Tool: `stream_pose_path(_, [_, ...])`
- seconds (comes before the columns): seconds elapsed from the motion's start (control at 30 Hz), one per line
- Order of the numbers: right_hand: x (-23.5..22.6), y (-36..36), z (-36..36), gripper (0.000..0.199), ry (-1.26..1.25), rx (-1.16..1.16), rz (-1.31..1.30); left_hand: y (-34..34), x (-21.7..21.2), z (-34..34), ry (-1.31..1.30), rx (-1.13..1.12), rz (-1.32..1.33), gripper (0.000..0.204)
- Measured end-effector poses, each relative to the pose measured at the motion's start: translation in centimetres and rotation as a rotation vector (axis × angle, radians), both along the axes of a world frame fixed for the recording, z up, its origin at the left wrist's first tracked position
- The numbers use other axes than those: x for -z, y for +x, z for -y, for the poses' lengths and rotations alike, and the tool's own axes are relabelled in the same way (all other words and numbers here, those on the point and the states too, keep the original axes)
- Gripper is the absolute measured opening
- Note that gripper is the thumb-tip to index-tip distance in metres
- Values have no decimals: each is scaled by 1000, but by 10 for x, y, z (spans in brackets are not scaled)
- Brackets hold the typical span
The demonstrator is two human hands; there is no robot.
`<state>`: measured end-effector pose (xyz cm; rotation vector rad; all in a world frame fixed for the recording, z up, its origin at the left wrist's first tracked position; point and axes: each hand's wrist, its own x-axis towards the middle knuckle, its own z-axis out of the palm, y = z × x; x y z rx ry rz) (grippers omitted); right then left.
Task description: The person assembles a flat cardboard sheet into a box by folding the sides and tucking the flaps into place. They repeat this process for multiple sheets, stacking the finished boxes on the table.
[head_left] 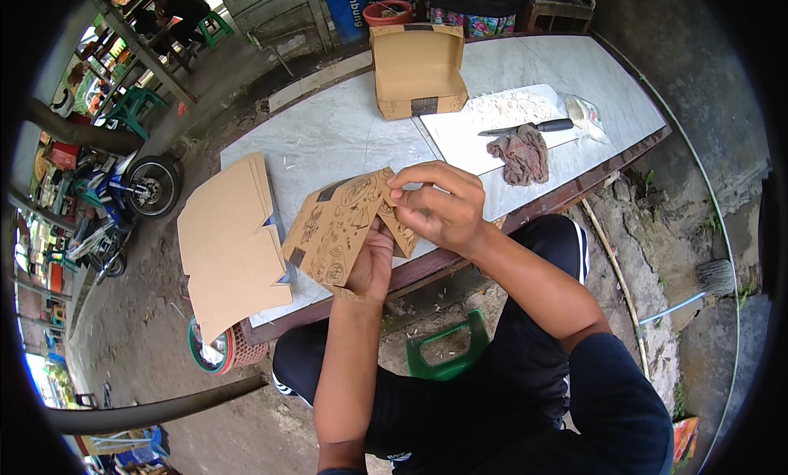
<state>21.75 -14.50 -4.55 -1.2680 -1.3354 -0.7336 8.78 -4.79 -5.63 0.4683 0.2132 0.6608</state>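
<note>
A partly folded brown cardboard box [341, 224] with dark printed drawings is tilted above the near edge of the table. My left hand [375, 261] reaches into its open side and supports it from within, fingers partly hidden by the card. With thumb and fingertips, my right hand [445, 202] pinches the box's upper right corner, where a flap bends down. Flat unfolded cardboard blanks [230, 237] lie stacked to the left, overhanging the table edge. Farther back, a made-up cardboard box [420, 64] stands with its lid raised.
On the marble-topped table [328, 122], a white board [451, 140] carries pale shreds, a black-handled knife [554, 125], a crumpled brownish cloth [522, 155] and a plastic bag [585, 119]. A green stool [472, 356] and a woven basket [246, 349] stand below. A motorbike [123, 200] is parked left.
</note>
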Motion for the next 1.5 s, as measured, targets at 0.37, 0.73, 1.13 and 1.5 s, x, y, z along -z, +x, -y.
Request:
stream_pose_path(0.37, [-5,-2,4,17,-18,-11,33,-3,4,-6,56,-10,26,25])
stream_pose_path(0.73, [-1,-1,10,18,2,-10,97,-2,-2,-1,120,-64,-157,24])
stream_pose_path(1.13, [-6,-3,4,19,-33,21,146,-15,-1,-18,-75,131,-90,29])
stream_pose_path(1.5, [-6,6,10,14,-135,-64,173,-16,-2,-19,103,98,-211,26])
